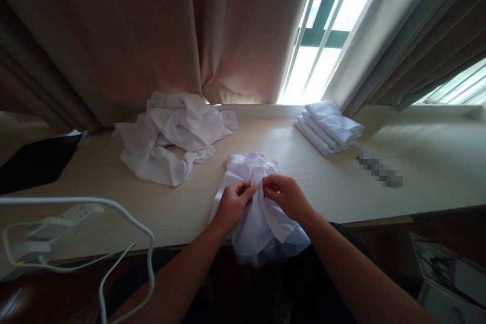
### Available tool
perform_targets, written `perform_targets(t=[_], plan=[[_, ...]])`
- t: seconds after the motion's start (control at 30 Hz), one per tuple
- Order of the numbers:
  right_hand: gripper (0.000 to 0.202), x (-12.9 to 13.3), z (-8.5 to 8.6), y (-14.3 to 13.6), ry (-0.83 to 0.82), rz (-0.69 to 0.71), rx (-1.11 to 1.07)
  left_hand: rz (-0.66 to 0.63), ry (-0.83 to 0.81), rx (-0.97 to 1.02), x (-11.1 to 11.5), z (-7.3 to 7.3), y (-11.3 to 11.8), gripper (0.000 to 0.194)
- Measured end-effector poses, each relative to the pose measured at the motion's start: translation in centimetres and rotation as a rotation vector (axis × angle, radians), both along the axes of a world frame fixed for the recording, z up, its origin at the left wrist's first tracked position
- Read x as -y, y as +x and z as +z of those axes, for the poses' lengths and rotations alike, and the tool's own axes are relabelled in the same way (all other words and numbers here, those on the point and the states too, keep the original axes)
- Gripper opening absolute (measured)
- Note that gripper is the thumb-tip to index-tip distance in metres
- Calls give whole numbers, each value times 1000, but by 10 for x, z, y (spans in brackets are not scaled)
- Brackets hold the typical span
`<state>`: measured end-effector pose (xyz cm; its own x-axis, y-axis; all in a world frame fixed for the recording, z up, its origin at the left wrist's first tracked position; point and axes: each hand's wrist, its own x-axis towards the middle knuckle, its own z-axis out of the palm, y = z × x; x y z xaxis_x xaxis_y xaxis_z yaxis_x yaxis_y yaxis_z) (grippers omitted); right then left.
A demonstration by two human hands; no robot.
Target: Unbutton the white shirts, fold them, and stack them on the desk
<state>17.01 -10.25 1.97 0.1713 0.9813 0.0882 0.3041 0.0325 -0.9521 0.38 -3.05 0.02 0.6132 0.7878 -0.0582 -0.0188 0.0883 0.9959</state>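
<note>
A white shirt (246,228) lies at the front edge of the table, its collar end away from me and its lower part hanging over the edge. My left hand (235,202) pinches the front of the shirt just below the collar. Close beside it, my right hand (283,193) grips the other side of the same front opening, fingers curled in. Between the hands the cloth stands up in a ridge, and a loose flap falls toward me on the right. Whether a button sits under the fingertips is hidden.
A crumpled heap of white cloth (178,126) lies at the back left, and a folded white stack (328,127) at the back right. A pixelated object (379,169) is right of it. A power strip (72,217) with white cables and a black flat object (38,159) are left.
</note>
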Motion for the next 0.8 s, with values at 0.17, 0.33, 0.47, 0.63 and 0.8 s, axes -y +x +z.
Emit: perform_targets(t=[0.17,0.33,0.47,0.63,0.8], plan=[[8,0,1,-1,30,-26,151,-7,-89,28,0,0,1,33],[7,-1,-2,0,25,-21,129,-18,-106,35,0,-4,0,33],[6,-2,-4,1,19,-29,122,-26,-96,32,0,-7,-1,34],[8,-3,-8,1,6,-28,103,-34,-85,39,0,-6,-2,34],[11,-3,-10,4,12,7,159,-39,-79,24,2,-4,-2,33]])
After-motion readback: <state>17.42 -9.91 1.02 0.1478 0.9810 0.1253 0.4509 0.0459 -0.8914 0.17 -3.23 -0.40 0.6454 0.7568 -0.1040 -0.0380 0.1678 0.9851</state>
